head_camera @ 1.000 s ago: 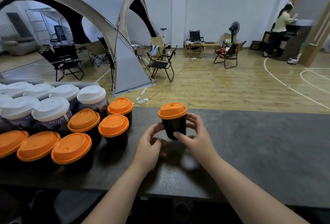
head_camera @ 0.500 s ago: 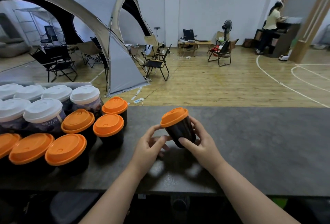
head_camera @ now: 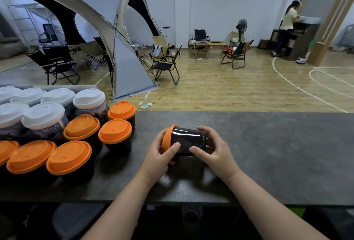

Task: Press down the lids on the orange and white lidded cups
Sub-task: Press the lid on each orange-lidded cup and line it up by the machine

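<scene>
A small black cup (head_camera: 186,140) with an orange lid (head_camera: 167,137) lies on its side between my hands, lid facing left, above the dark table (head_camera: 268,149). My left hand (head_camera: 160,153) grips its lid end, thumb across the cup wall. My right hand (head_camera: 214,148) holds the bottom end with curled fingers. Left of them stand several black cups with orange lids (head_camera: 115,131) upright, and behind those several taller cups with white lids (head_camera: 89,99).
The cups crowd the table's left part up to the front edge. Beyond the table lie a wooden floor, a grey tent (head_camera: 122,61), folding chairs (head_camera: 166,63) and a person (head_camera: 287,27) standing at the far right.
The cup stood upright on the table a second ago. Both hands lifted it and tipped it leftwards until it lay horizontal, lid to the left.
</scene>
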{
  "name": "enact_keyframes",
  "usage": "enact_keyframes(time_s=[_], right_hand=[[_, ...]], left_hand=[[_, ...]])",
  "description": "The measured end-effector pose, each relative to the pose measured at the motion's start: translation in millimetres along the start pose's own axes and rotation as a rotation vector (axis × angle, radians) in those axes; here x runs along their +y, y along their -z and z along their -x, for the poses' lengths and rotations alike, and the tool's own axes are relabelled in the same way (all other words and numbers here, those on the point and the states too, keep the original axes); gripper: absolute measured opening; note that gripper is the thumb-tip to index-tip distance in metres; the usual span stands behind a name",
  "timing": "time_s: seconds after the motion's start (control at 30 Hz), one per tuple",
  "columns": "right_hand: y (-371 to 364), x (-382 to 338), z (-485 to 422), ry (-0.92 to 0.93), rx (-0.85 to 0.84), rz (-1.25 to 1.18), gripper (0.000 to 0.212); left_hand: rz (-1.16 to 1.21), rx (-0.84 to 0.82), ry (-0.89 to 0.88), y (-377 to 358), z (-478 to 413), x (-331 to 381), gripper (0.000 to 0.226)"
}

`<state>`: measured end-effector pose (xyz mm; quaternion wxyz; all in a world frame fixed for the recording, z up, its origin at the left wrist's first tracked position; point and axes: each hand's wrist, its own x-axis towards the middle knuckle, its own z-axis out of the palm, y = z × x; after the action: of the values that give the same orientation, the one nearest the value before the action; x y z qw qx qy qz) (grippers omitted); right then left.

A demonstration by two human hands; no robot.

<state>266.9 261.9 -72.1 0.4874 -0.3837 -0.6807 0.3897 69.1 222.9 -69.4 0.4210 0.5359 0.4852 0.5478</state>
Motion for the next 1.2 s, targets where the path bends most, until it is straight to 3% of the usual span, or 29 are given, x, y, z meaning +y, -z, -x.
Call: enact_keyframes(time_s=[0.17, 0.3, 0.43, 0.63, 0.83, 0.97, 1.1, 1.2], right_hand=[[1.9, -0.2, 3.6, 0.049, -0.060, 0.045, 0.062], [-1.4, 0.0, 3.3, 0.022, -0.077, 0.038, 0.068], [-0.6, -2.1, 0.6, 0.000, -0.087, 0.063, 0.060], [-2.2, 0.6, 1.2, -0.014, -0.135, 0.035, 0.074], [-1.2, -0.6, 1.6, 0.035, -0.131, 0.068, 0.066], [-3.5, 3.1, 1.1, 0.041, -0.157, 0.079, 0.071], [-4.1, 0.3, -1.4, 0.021, -0.136, 0.088, 0.059], [-4.0, -1.2, 1.5, 0.076, -0.141, 0.100, 0.066]], left_hand=[[0.059, -0.015, 0.009, 1.7, -1.0, 2.2, 0.062], [0.053, 0.027, 0.022, -0.9, 0.5, 5.6, 0.050], [0.080, 0.034, 0.022, 1.2, 1.9, 4.8, 0.054], [0.123, 0.072, 0.049, -0.3, -2.7, 2.8, 0.047], [0.122, 0.009, 0.039, 2.5, -2.9, 1.0, 0.059], [0.180, 0.066, 0.041, 2.4, -4.6, -0.3, 0.047], [0.227, 0.076, 0.052, 6.5, -3.2, -2.2, 0.072], [0.202, 0.023, 0.075, 5.2, -4.9, 2.8, 0.068]])
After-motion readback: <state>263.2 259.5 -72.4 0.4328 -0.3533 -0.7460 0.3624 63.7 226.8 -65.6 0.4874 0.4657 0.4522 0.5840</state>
